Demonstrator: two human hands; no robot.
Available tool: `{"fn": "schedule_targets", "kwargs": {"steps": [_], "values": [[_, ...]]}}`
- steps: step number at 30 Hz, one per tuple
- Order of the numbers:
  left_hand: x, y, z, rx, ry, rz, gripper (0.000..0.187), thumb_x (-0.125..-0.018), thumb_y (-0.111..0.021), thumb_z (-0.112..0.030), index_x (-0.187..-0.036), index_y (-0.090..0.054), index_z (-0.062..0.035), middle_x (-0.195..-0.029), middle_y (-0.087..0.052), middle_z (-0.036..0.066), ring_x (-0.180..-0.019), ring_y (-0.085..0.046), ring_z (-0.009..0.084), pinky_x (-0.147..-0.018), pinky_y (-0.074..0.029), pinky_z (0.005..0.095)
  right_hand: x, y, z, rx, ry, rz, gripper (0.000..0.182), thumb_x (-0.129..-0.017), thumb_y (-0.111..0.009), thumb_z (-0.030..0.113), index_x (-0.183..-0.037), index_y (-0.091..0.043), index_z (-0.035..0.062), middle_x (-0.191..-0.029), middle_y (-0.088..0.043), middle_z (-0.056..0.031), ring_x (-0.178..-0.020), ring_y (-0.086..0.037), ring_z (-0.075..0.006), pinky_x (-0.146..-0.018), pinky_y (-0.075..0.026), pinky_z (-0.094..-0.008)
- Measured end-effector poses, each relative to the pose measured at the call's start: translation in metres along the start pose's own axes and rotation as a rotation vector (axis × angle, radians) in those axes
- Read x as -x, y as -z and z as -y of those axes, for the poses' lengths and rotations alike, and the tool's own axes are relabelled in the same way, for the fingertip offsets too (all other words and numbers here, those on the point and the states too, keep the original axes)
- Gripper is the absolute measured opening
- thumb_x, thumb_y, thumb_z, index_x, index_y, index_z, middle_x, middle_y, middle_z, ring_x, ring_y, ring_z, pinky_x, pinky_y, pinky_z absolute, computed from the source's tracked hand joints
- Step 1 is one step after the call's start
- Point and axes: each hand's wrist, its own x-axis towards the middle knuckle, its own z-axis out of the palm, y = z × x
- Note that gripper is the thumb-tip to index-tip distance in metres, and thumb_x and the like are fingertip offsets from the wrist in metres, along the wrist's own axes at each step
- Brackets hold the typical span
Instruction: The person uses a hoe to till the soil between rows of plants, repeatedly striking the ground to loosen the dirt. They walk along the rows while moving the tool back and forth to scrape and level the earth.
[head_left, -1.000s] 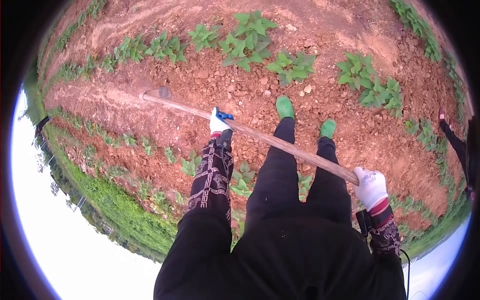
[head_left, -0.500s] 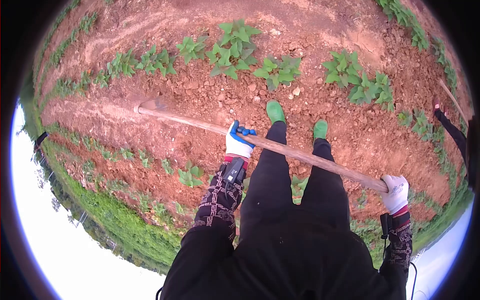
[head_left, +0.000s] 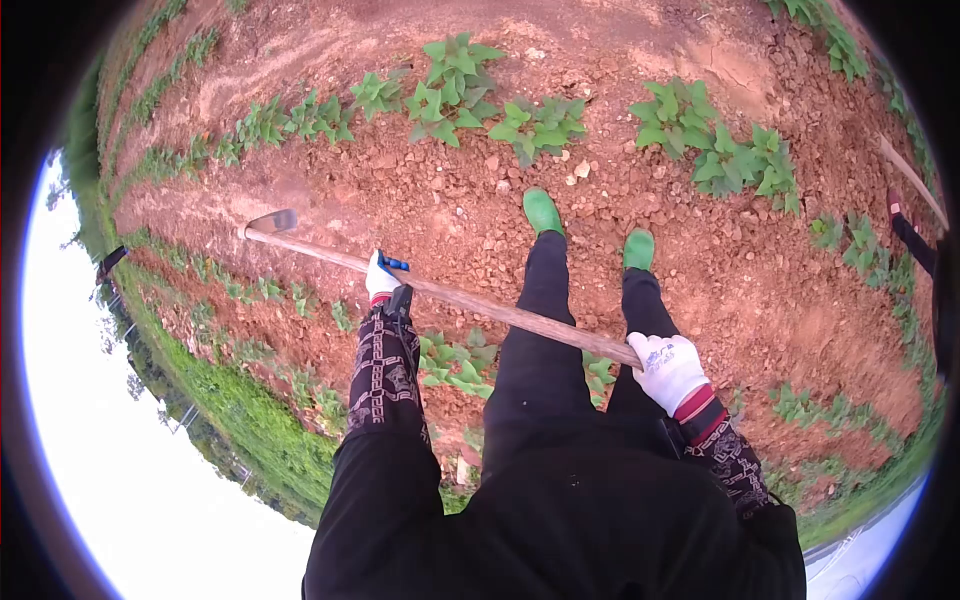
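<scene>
A long wooden-handled hoe (head_left: 500, 311) slants across the view in front of my legs. Its metal blade (head_left: 273, 221) is at the far left, over the reddish soil. My left hand (head_left: 383, 274), in a white and blue glove, is closed round the handle's middle part. Near the handle's right end, my right hand (head_left: 665, 368) grips it in a white glove. Green shoes (head_left: 541, 212) on my feet stand on the loose, clumpy soil just below a row of leafy plants (head_left: 540, 125).
More leafy plants (head_left: 745, 165) grow along the row to the right, and others (head_left: 455, 362) beside my legs. At the right edge another person's dark-clothed leg (head_left: 912, 245) shows near a wooden pole (head_left: 910, 178). Green grass (head_left: 235, 390) borders the field at lower left.
Both hands and the hoe have shifted left, the right hand most of all. The blade has moved left and now shows more clearly above the soil.
</scene>
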Motion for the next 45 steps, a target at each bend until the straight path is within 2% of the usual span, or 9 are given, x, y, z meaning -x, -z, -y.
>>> {"fn": "schedule_targets", "kwargs": {"steps": [4,6,11,14,22,28,36,41,45], "values": [[0.049,-0.070,0.137,-0.034,0.151,0.033,0.031,-0.092,-0.052,-0.032,-0.070,-0.041,-0.0120,-0.055,-0.039,0.003,-0.049,-0.044,0.0199,-0.049,-0.044,0.0403,0.095,0.039,-0.047,0.078,-0.226,0.060,0.024,-0.074,-0.068,0.021,-0.090,-0.052,0.0109,-0.072,-0.062,-0.0096,-0.069,-0.063,-0.0296,-0.064,-0.048,-0.0407],[0.113,-0.093,0.164,-0.048,0.201,0.099,0.027,-0.090,-0.054,-0.029,-0.072,-0.043,-0.0116,-0.057,-0.042,0.004,-0.049,-0.045,0.0207,-0.049,-0.044,0.0402,0.155,0.060,-0.075,0.077,-0.304,0.019,0.022,-0.072,-0.068,0.017,-0.086,-0.053,0.0098,-0.067,-0.060,-0.0112,-0.067,-0.062,-0.0314,-0.060,-0.048,-0.0414],[0.186,-0.117,0.169,-0.031,0.337,0.241,0.030,-0.089,-0.058,-0.024,-0.065,-0.044,-0.0120,-0.054,-0.045,0.004,-0.049,-0.048,0.0226,-0.055,-0.048,0.0400,0.225,0.116,-0.069,0.070,-0.432,0.013,0.024,-0.066,-0.070,0.013,-0.083,-0.055,0.0091,-0.067,-0.060,-0.0119,-0.066,-0.062,-0.0321,-0.060,-0.048,-0.0412],[0.194,-0.124,0.160,0.001,0.470,0.286,0.029,-0.087,-0.060,-0.019,-0.062,-0.045,-0.0130,-0.055,-0.048,0.004,-0.049,-0.049,0.0222,-0.059,-0.048,0.0391,0.234,0.134,-0.072,-0.027,-0.322,-0.151,0.026,-0.060,-0.068,0.008,-0.085,-0.060,0.0096,-0.065,-0.058,-0.0120,-0.063,-0.060,-0.0335,-0.058,-0.046,-0.0411],[0.233,-0.142,0.197,0.409,0.622,0.409,0.028,-0.085,-0.058,-0.014,-0.060,-0.044,-0.0148,-0.052,-0.043,-0.003,-0.048,-0.046,0.0145,-0.061,-0.044,0.0367,0.233,0.083,-0.187,0.067,-0.188,-0.337,0.024,-0.059,-0.068,0.009,-0.081,-0.060,0.0109,-0.065,-0.059,-0.0087,-0.063,-0.059,-0.0312,-0.059,-0.043,-0.0401],[0.221,-0.099,0.146,0.363,0.401,0.298,0.034,-0.085,-0.058,-0.017,-0.057,-0.039,-0.0169,-0.050,-0.038,-0.004,-0.045,-0.042,0.0135,-0.059,-0.043,0.0356,0.172,0.006,-0.211,0.091,-0.166,-0.238,0.030,-0.060,-0.068,0.012,-0.088,-0.058,0.0141,-0.075,-0.061,-0.0059,-0.074,-0.061,-0.0277,-0.068,-0.043,-0.0389],[0.132,-0.022,0.065,0.266,0.103,0.140,0.038,-0.091,-0.058,-0.027,-0.059,-0.040,-0.0184,-0.049,-0.038,-0.008,-0.043,-0.042,0.0078,-0.052,-0.044,0.0298,0.077,-0.026,-0.125,-0.041,-0.083,0.102,0.020,-0.077,-0.062,0.024,-0.094,-0.057,0.0138,-0.079,-0.064,-0.0085,-0.080,-0.065,-0.0275,-0.072,-0.048,-0.0394],[0.134,-0.054,0.139,0.230,0.243,0.207,0.039,-0.091,-0.057,-0.031,-0.059,-0.039,-0.0199,-0.046,-0.038,-0.008,-0.040,-0.040,0.0086,-0.049,-0.043,0.0301,0.148,0.024,-0.117,-0.007,-0.219,0.154,0.019,-0.076,-0.063,0.022,-0.091,-0.055,0.0126,-0.075,-0.064,-0.0085,-0.077,-0.065,-0.0271,-0.069,-0.048,-0.0393],[0.244,-0.145,0.244,0.146,0.432,0.316,0.036,-0.092,-0.053,-0.032,-0.061,-0.040,-0.0194,-0.049,-0.039,-0.006,-0.043,-0.041,0.0137,-0.053,-0.044,0.0335,0.272,0.089,-0.153,0.323,-0.442,-0.157,0.021,-0.063,-0.065,0.005,-0.079,-0.051,0.0094,-0.065,-0.055,-0.0106,-0.065,-0.057,-0.0333,-0.063,-0.042,-0.0426]]}}
